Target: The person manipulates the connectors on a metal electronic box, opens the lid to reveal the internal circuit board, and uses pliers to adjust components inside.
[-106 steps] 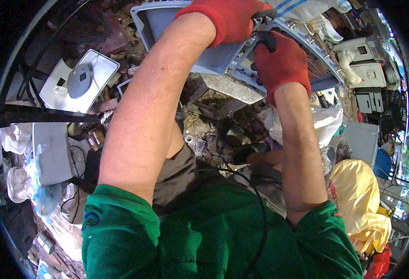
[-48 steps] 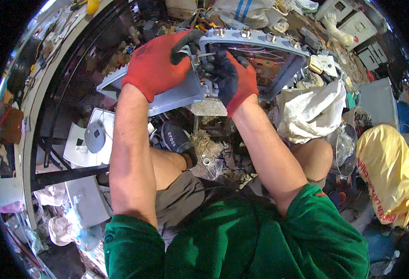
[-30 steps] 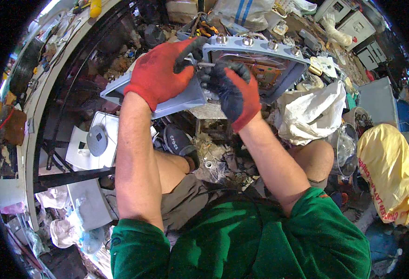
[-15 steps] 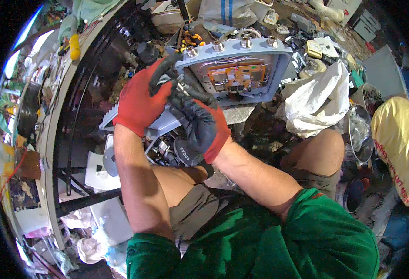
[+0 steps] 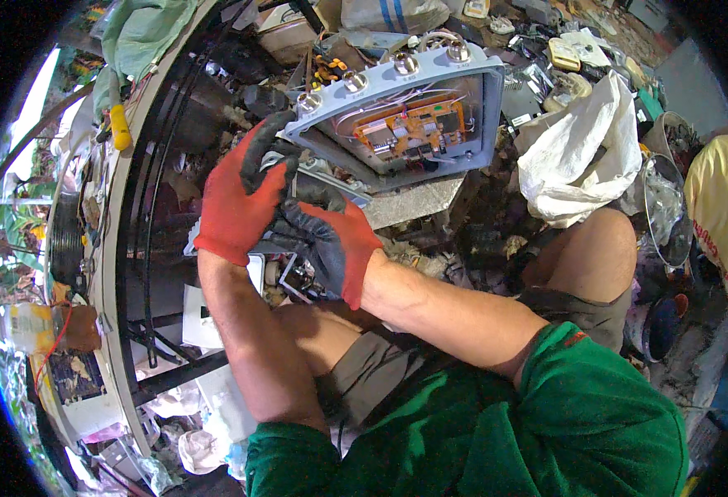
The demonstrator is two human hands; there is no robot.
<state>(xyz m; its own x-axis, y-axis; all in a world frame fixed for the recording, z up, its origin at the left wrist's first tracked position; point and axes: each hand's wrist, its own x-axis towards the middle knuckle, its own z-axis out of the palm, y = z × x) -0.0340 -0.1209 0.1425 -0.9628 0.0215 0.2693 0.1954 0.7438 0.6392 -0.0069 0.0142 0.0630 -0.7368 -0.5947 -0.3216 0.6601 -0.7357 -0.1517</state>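
Observation:
A blue-grey metal housing [image 5: 490,124] stands tilted before me, its open side facing me and round metal connectors [image 5: 404,64] along its top edge. Inside it is an orange circuit board [image 5: 420,128] with thin wires. My left hand [image 5: 244,195], in a red and black work glove, is curled beside the housing's left corner; a small greyish piece shows between thumb and forefinger. My right hand [image 5: 331,240], gloved alike, is closed just below, its fingertips meeting the left hand's. What the fingers grip is mostly hidden.
A pale grey block [image 5: 418,205] lies below the housing. At the right are a white sack [image 5: 583,161], a yellow sack [image 5: 718,186] and a bucket [image 5: 664,211] of scrap. Along the left runs a bench edge with a yellow-handled tool [image 5: 119,127]. Mixed scrap surrounds everything.
Both hands have shifted a little left and down in view, still close together. The housing now appears more tilted, its left corner lower. My view has turned slightly.

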